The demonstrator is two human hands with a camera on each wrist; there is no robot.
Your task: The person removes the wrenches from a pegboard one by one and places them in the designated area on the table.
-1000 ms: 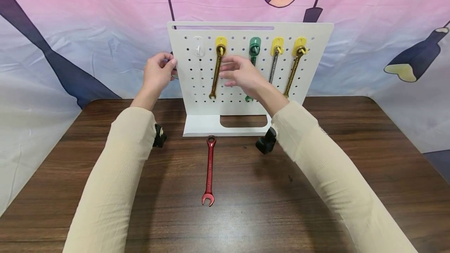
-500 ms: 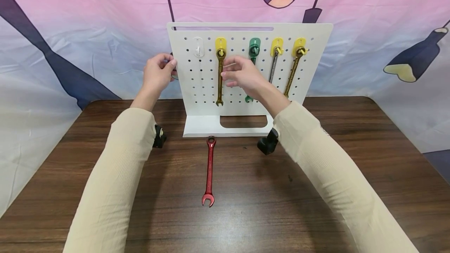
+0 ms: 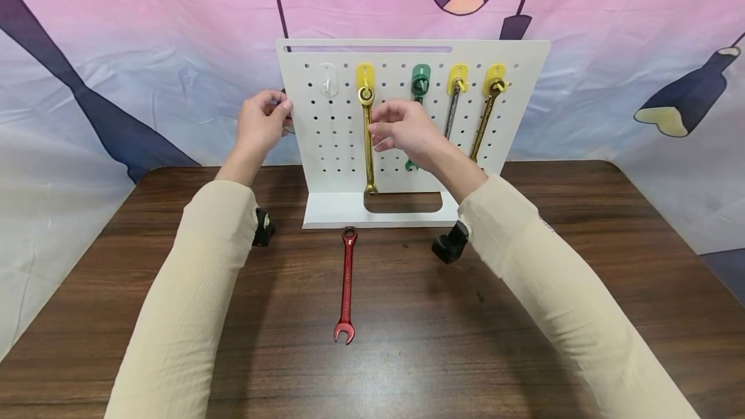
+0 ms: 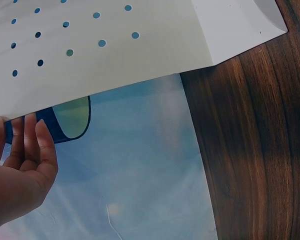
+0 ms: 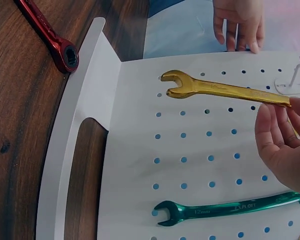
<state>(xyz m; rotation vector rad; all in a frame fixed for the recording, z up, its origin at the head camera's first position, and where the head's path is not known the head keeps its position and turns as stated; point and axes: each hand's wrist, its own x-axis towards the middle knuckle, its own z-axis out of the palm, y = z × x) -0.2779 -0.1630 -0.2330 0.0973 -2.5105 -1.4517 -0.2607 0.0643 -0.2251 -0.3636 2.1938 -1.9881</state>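
My right hand (image 3: 410, 129) pinches the shank of a gold combination wrench (image 3: 369, 141). The wrench hangs upright in front of the white pegboard (image 3: 343, 180), ring end up by the tip of a yellow hook (image 3: 365, 75); whether the ring still touches the hook I cannot tell. In the right wrist view its open end (image 5: 180, 84) stands out from the board. My left hand (image 3: 260, 123) holds the pegboard's left edge between thumb and fingers, as the left wrist view shows. A red combination wrench (image 3: 346, 283) lies on the table before the board's base.
Right of my right hand hang a green wrench (image 5: 230, 207), a silver wrench (image 3: 453, 112) and another gold wrench (image 3: 486, 118). A white hook (image 3: 328, 79) at the left bears nothing. Behind the wooden table (image 3: 582, 264) hangs a printed cloth (image 3: 174, 96).
The gold wrench, tilted at first, has swung upright, dropped lower and come forward from the board in my right hand. My left hand has stayed on the board's edge.
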